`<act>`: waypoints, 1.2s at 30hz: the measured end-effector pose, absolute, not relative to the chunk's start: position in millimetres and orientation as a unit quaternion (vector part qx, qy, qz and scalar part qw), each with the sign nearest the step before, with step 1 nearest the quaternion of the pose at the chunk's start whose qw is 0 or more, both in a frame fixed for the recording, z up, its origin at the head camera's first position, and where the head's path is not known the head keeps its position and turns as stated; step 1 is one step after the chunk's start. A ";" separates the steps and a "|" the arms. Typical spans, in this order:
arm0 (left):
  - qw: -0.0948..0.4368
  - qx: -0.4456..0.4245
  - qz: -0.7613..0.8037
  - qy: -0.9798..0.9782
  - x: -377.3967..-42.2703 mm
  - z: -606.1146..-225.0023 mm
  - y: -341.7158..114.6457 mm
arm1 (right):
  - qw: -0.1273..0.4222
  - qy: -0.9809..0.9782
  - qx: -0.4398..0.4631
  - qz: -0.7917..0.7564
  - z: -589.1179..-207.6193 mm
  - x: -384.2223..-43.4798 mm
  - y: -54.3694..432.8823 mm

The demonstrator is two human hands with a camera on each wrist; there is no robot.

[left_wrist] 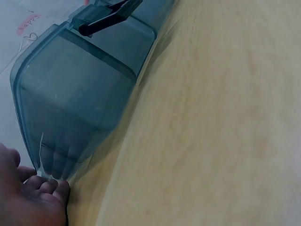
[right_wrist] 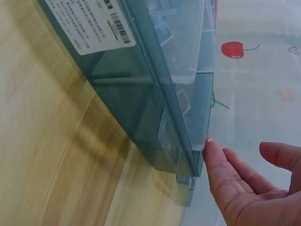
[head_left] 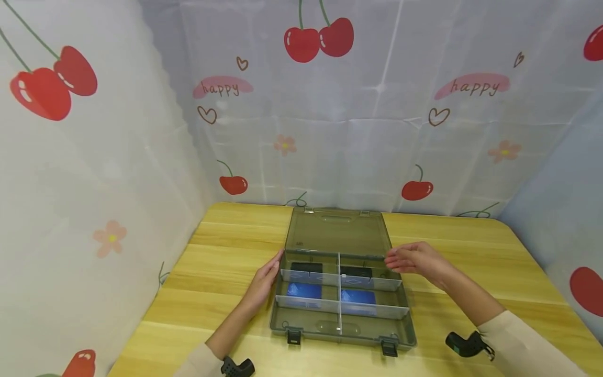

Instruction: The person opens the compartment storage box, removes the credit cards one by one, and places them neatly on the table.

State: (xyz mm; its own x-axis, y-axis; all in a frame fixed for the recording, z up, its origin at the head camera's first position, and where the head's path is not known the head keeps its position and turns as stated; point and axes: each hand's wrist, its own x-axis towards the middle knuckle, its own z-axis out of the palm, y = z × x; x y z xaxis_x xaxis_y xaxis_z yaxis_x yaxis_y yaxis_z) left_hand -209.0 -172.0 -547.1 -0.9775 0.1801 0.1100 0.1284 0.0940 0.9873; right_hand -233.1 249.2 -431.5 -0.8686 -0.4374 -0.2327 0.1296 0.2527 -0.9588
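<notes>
A translucent grey-green plastic storage box (head_left: 301,317) stands on the table, its lid (head_left: 336,231) folded back flat behind it. White dividers split it into several compartments. Flat black items (head_left: 307,267) lie in the two back ones, and blue rectangular packets (head_left: 304,290) in the two middle ones. My left hand (head_left: 261,285) rests along the box's left side toward the back, fingertips at the wall in the left wrist view. At the back right corner is my right hand (head_left: 418,262), fingers extended and thumb apart, with fingertips right at the rim in the right wrist view.
Two dark latches (head_left: 294,336) hang at the box's front edge. A white printed label (right_wrist: 91,23) is stuck on its right side. The wood-grain table (head_left: 221,251) is enclosed at the back and sides by cherry-patterned curtains (head_left: 330,136). Each wrist carries a black device (head_left: 464,344).
</notes>
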 end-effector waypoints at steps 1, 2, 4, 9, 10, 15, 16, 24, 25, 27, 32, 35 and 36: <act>0.019 0.105 0.662 0.742 -208.5 -547.5 -171.9 | 0.243 0.754 -0.101 -0.602 -431.9 -233.5 247.3; 0.019 0.105 0.660 0.744 -208.1 -547.7 -171.8 | 0.252 0.752 -0.100 -0.601 -432.1 -233.8 245.5; 0.018 0.106 0.656 0.747 -207.6 -548.1 -172.1 | 0.269 0.748 -0.099 -0.599 -432.8 -234.8 242.1; 0.013 0.109 0.643 0.758 -207.2 -548.0 -172.4 | 0.310 0.727 -0.085 -0.606 -435.0 -237.7 236.5; 0.012 0.110 0.641 0.759 -207.2 -547.9 -172.3 | 0.318 0.723 -0.084 -0.607 -435.5 -238.4 236.0; 0.009 0.118 0.637 0.762 -206.6 -547.2 -171.8 | 0.346 0.716 -0.068 -0.603 -435.9 -241.1 233.5; 0.008 0.119 0.636 0.763 -206.4 -547.2 -171.5 | 0.351 0.716 -0.070 -0.599 -435.6 -241.6 233.2; -0.026 0.122 0.619 0.776 -204.6 -550.6 -167.0 | 0.394 0.690 -0.050 -0.605 -435.9 -247.9 227.2; -0.031 0.119 0.615 0.779 -204.2 -550.6 -166.1 | 0.398 0.688 -0.047 -0.605 -436.4 -248.9 226.1; -0.042 0.112 0.607 0.785 -203.3 -549.8 -164.2 | 0.404 0.687 -0.042 -0.603 -437.0 -250.8 223.8; -0.060 0.102 0.593 0.797 -200.9 -544.2 -160.0 | 0.411 0.672 -0.029 -0.616 -438.0 -253.4 219.1; -0.056 0.102 0.591 0.798 -195.2 -532.4 -157.7 | 0.409 0.663 -0.030 -0.626 -439.2 -253.3 217.9; -0.054 0.102 0.589 0.799 -192.7 -527.6 -157.1 | 0.406 0.662 -0.029 -0.629 -439.9 -253.0 217.5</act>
